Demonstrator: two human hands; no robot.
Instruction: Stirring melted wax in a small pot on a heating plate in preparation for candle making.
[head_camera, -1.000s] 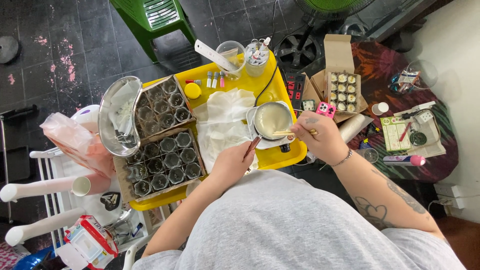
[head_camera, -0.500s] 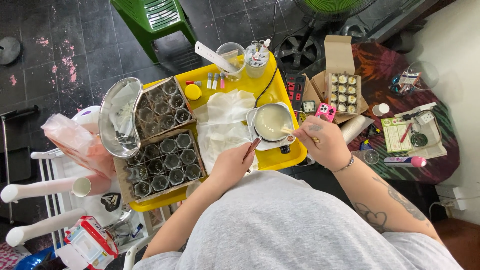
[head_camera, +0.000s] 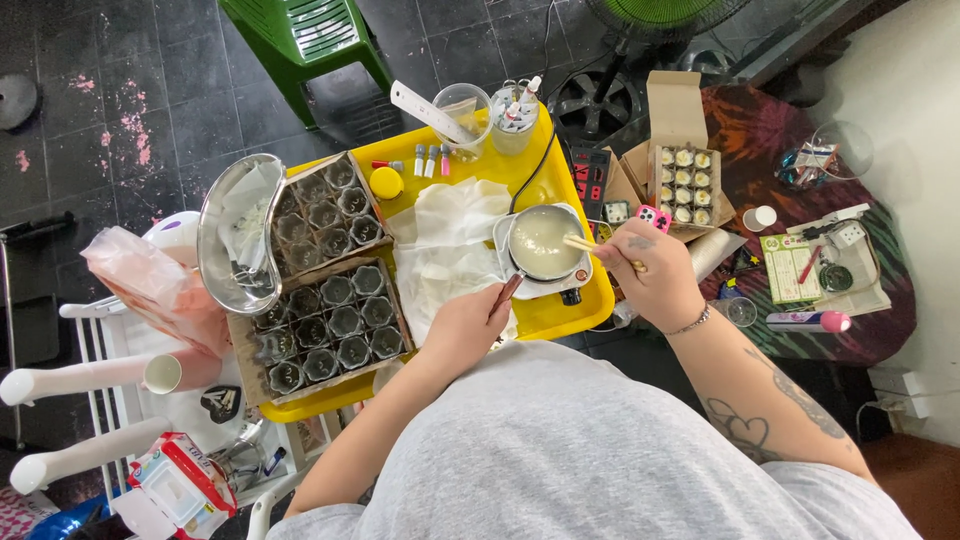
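The small pot (head_camera: 541, 242) of pale liquid sits on the yellow desk (head_camera: 560, 312). Its handle is gripped by the left hand (head_camera: 465, 325), below-left of the pot. A wooden stick (head_camera: 590, 248), long axis slanting out rightward, is pinched by the right hand (head_camera: 655, 275), tip over the pot.

Pan (head_camera: 541, 241) on a small hotplate (head_camera: 572, 283) between both hands' fingers, stick (head_camera: 582, 245) in it from the right fingers (head_camera: 622, 255), handle (head_camera: 505, 291) at the left fingers (head_camera: 493, 303), trays of moulds (head_camera: 330, 318) further left
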